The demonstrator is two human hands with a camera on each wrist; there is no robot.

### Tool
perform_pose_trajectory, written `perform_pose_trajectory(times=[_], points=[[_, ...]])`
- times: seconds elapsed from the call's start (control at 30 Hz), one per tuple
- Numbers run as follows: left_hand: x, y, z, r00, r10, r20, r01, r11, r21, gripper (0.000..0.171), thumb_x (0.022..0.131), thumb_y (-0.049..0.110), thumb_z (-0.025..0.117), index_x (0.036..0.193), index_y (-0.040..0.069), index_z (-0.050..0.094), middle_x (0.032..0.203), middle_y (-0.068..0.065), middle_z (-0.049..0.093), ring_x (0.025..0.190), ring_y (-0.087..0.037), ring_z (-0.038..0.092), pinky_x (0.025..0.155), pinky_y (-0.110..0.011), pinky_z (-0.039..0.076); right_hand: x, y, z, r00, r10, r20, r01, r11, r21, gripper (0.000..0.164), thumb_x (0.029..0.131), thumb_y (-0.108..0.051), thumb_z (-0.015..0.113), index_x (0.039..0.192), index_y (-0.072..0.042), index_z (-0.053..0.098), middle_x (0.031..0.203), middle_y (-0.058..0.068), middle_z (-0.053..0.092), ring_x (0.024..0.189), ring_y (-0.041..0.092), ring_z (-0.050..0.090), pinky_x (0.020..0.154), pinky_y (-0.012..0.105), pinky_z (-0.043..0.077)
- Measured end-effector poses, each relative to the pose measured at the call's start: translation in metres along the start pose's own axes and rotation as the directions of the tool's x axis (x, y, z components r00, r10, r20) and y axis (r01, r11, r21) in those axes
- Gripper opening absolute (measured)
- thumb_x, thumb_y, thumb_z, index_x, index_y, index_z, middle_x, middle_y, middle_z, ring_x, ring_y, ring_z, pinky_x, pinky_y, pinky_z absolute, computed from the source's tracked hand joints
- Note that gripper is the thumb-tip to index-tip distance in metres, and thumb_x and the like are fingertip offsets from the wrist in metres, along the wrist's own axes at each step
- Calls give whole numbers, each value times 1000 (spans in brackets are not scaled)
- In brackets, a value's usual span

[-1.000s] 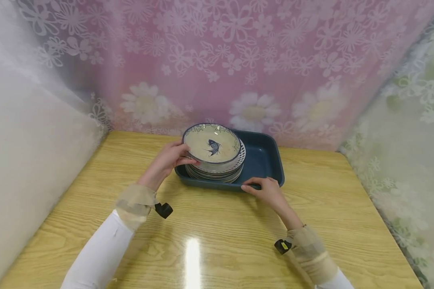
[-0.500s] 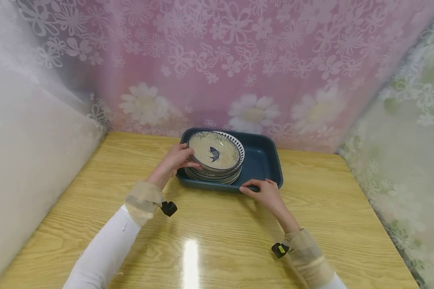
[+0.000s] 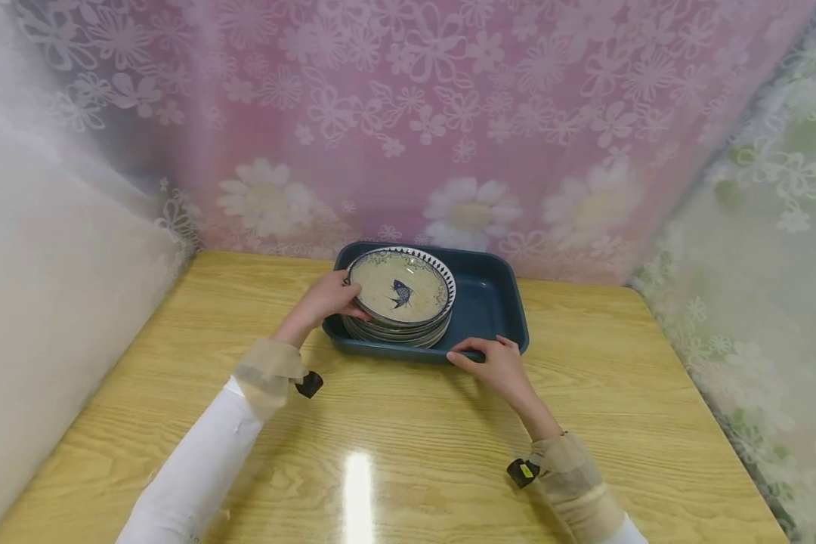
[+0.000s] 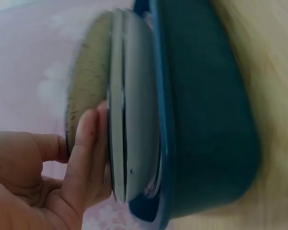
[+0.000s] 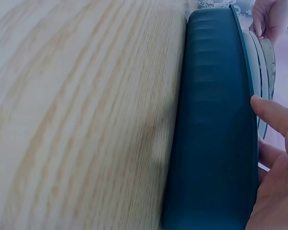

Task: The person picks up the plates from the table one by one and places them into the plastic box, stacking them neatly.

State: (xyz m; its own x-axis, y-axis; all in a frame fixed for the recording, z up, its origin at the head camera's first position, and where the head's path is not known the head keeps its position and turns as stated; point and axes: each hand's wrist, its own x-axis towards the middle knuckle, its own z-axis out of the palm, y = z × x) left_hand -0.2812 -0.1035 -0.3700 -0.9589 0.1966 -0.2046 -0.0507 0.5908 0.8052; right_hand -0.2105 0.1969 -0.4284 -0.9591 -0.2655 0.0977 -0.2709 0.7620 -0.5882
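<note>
A cream plate with a blue fish (image 3: 400, 289) tops a stack of plates (image 3: 408, 335) in the left half of a dark teal rectangular basin (image 3: 493, 298). My left hand (image 3: 328, 296) grips this top plate by its left edge. In the left wrist view the thumb presses on its rim and the fingers (image 4: 89, 139) lie beneath, beside the lower plates (image 4: 139, 96). My right hand (image 3: 499, 368) pinches the basin's near rim toward the right, thumb (image 5: 273, 112) outside and other fingers inside.
The basin stands at the back of a wood-grain table (image 3: 408, 438), close to a pink flowered curtain (image 3: 367, 121). Pale cloth hangs at the left (image 3: 61, 227) and a flowered sheet at the right (image 3: 761, 302).
The left hand has lowered the fish plate onto the stack, so it now lies nearly level with the plates beneath. The right hand has stayed at the basin rim.
</note>
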Motion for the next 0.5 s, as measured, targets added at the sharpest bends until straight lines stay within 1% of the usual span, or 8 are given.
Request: perform_pose_trajectory(times=[0.03, 0.07, 0.1, 0.17, 0.23, 0.37, 0.43, 0.5], points=[[2, 0, -1, 1000, 14, -10, -13, 994, 105, 60, 96, 24, 40, 144, -6, 22, 147, -26, 29, 120, -35, 46, 107, -48, 33, 0, 0, 0, 1000, 2, 0, -2, 1000, -2, 26, 84, -45, 62, 97, -25, 70, 92, 0, 72, 96, 24, 60, 110, 55, 13], [4, 1, -1, 1000, 22, -22, -18, 981, 192, 59, 96, 26, 39, 143, -6, 25, 146, -26, 31, 123, -35, 42, 108, -49, 33, 0, 0, 1, 1000, 2, 1, -2, 1000, -4, 27, 84, -46, 62, 97, -25, 70, 92, 1, 72, 96, 24, 60, 110, 55, 14], [7, 2, -1, 999, 30, -32, -20, 963, 270, 58, 95, 26, 39, 142, -7, 28, 146, -26, 33, 125, -35, 40, 107, -50, 33, 0, 0, 1, 1000, 2, 1, -2, 1000, -5, 27, 84, -47, 62, 97, -25, 70, 92, 1, 72, 96, 24, 60, 110, 55, 14], [11, 3, -1, 999, 26, -39, -11, 937, 350, 56, 95, 25, 40, 141, -6, 31, 145, -25, 34, 123, -36, 42, 105, -51, 35, 0, 0, 1, 1000, 0, 1, 0, 1000, -8, 28, 83, -47, 61, 97, -25, 70, 91, 0, 72, 95, 23, 60, 110, 55, 14], [15, 5, 0, 999, 18, -42, 1, 912, 410, 54, 93, 22, 41, 139, -6, 34, 145, -24, 36, 121, -35, 44, 103, -50, 38, -1, 0, 1, 1000, -2, -4, 2, 1000, -8, 27, 84, -47, 61, 97, -25, 70, 90, 0, 72, 95, 23, 60, 109, 55, 14], [20, 7, 1, 998, 21, -61, 10, 884, 467, 52, 91, 17, 44, 138, -6, 38, 142, -22, 40, 109, -31, 54, 96, -46, 45, -2, -1, 0, 1000, -12, -23, 12, 1000, -2, 24, 84, -44, 62, 95, -25, 70, 89, 0, 72, 93, 22, 61, 109, 55, 14], [21, 7, 2, 997, 36, -74, 5, 875, 485, 51, 90, 16, 46, 136, -6, 40, 139, -23, 44, 94, -27, 62, 93, -45, 48, -2, 0, 1, 999, -21, -31, 21, 1000, -2, 23, 84, -43, 63, 95, -24, 70, 90, 0, 72, 93, 22, 61, 109, 55, 14], [21, 7, 3, 995, 47, -89, 1, 880, 474, 51, 90, 15, 47, 136, -6, 40, 136, -23, 47, 77, -22, 66, 92, -43, 48, -2, 0, 1, 999, -28, -36, 28, 1000, -3, 23, 84, -42, 63, 95, -24, 71, 90, 0, 72, 93, 22, 61, 109, 56, 14]])
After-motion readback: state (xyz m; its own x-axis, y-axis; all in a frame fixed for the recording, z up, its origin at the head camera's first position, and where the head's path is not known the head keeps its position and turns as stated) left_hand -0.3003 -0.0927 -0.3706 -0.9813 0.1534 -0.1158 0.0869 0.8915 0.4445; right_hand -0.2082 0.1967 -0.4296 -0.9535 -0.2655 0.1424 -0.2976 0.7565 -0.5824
